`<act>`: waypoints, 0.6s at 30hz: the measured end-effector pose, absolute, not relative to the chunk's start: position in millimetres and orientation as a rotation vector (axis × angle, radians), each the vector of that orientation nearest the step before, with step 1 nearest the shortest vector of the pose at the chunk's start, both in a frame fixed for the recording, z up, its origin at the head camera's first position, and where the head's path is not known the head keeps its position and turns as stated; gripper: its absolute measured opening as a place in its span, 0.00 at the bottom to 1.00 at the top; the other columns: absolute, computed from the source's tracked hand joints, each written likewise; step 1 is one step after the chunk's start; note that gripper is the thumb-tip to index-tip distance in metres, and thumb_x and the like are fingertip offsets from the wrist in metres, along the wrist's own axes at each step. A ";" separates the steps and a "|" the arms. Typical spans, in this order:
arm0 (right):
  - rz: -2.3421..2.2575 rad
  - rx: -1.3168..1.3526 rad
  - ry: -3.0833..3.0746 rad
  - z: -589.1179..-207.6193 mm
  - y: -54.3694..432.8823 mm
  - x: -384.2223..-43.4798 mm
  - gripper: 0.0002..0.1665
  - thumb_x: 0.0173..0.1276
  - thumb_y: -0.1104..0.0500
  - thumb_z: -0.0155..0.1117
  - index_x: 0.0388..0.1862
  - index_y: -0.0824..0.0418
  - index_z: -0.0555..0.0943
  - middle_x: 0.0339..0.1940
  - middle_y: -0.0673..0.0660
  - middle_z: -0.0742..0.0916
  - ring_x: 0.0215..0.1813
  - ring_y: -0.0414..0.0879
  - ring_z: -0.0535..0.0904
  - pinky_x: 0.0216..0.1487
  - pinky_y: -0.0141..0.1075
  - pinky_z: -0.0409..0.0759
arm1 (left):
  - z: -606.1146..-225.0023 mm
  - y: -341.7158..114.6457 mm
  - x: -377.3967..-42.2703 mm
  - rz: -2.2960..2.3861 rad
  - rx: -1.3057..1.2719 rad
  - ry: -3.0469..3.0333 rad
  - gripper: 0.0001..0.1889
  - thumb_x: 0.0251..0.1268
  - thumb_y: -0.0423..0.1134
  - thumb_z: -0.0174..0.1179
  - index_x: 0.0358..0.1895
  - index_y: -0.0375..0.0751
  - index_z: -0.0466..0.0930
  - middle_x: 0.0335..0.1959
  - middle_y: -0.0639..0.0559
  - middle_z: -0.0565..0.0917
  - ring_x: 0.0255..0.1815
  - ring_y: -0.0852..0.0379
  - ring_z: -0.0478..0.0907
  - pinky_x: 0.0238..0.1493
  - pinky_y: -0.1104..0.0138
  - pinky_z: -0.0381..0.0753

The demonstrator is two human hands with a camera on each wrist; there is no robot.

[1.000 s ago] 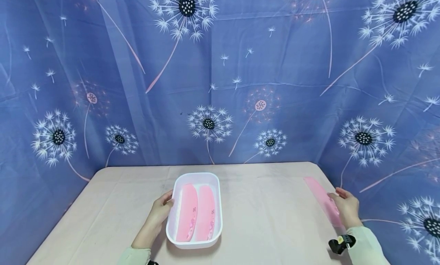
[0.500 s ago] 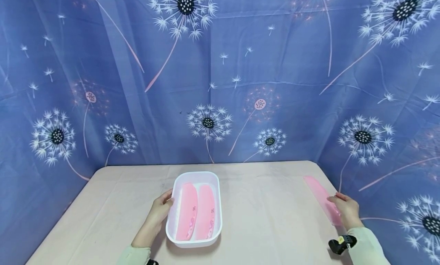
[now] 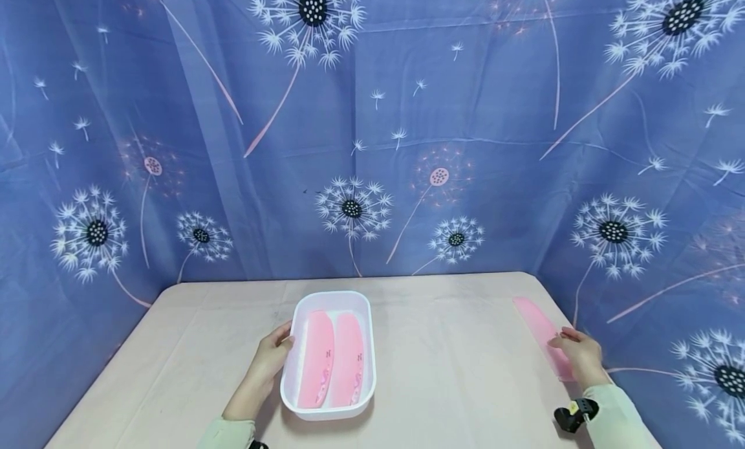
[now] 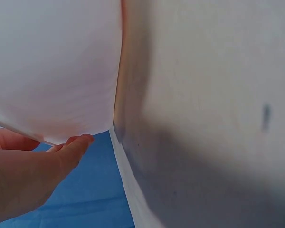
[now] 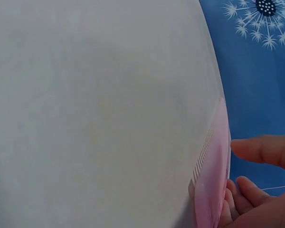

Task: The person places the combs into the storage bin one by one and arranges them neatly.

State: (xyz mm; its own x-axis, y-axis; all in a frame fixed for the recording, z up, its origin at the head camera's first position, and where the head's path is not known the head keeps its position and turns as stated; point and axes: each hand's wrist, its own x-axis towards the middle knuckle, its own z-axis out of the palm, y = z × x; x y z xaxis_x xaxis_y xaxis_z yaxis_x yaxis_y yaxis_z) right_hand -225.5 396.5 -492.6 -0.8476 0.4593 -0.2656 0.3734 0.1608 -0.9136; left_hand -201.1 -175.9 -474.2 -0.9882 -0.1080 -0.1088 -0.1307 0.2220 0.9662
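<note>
A white plastic tray (image 3: 372, 371) stands left of centre on the table, with two curved pink combs (image 3: 318, 358) lying side by side in it, small printing along one edge of each. My left hand (image 3: 269, 355) holds the tray's left side, thumb at the rim; in the left wrist view its fingertips (image 4: 83, 142) lie against the white wall. Far to the right, my right hand (image 3: 582, 357) pinches another pink comb (image 3: 538, 326) by its right edge. In the right wrist view this comb's fine teeth face left, with the thumb at its edge and curled fingers partly behind it.
A pale cloth covers the table (image 3: 448, 345). Blue curtains (image 3: 407, 112) with dandelion prints rise along its back and both sides; the right-hand comb lies near the table's right edge. A black wrist device (image 3: 576, 415) sits on the right sleeve.
My right hand has shifted slightly left, and the near end of its comb has swung a little left with it. The left hand and the tray have stayed in place.
</note>
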 end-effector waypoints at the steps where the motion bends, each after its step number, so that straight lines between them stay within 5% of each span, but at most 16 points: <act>1: 1.772 -0.829 -2.353 -493.7 396.8 -226.2 0.44 0.58 0.64 0.66 0.71 0.71 0.60 0.58 0.68 0.77 0.61 0.59 0.68 0.27 0.44 0.84 | -474.2 -176.1 -201.1 1.932 -0.240 2.440 0.25 0.71 0.30 0.44 0.70 0.28 0.59 0.67 0.27 0.65 0.67 0.30 0.61 0.67 0.43 0.62; 4: 1.667 -0.785 -2.413 -495.9 396.9 -229.0 0.44 0.54 0.67 0.68 0.68 0.74 0.62 0.57 0.71 0.77 0.45 0.43 0.75 0.27 0.28 0.79 | -473.6 -176.1 -201.3 1.933 -0.244 2.439 0.25 0.71 0.30 0.44 0.70 0.29 0.59 0.67 0.27 0.65 0.67 0.31 0.61 0.68 0.43 0.62; 8: 1.565 -0.746 -2.446 -497.9 395.9 -231.0 0.43 0.49 0.69 0.70 0.65 0.77 0.65 0.54 0.72 0.77 0.29 0.25 0.68 0.27 0.18 0.70 | -473.0 -176.0 -201.7 1.939 -0.252 2.436 0.25 0.71 0.30 0.44 0.70 0.29 0.59 0.66 0.28 0.65 0.67 0.31 0.61 0.68 0.43 0.61; 14: 1.580 -0.779 -2.411 -497.0 395.4 -231.0 0.44 0.46 0.69 0.72 0.65 0.75 0.67 0.34 0.51 0.83 0.25 0.24 0.68 0.26 0.19 0.70 | -473.6 -176.1 -201.3 1.938 -0.259 2.431 0.25 0.71 0.29 0.44 0.70 0.29 0.59 0.67 0.27 0.65 0.67 0.31 0.61 0.68 0.43 0.62; 18: 1.629 -0.812 -2.401 -494.5 394.0 -231.1 0.46 0.45 0.69 0.74 0.66 0.73 0.68 0.35 0.47 0.82 0.29 0.30 0.71 0.27 0.22 0.73 | -474.0 -176.1 -200.9 1.939 -0.261 2.431 0.25 0.71 0.30 0.44 0.70 0.29 0.59 0.67 0.27 0.65 0.67 0.30 0.61 0.68 0.43 0.62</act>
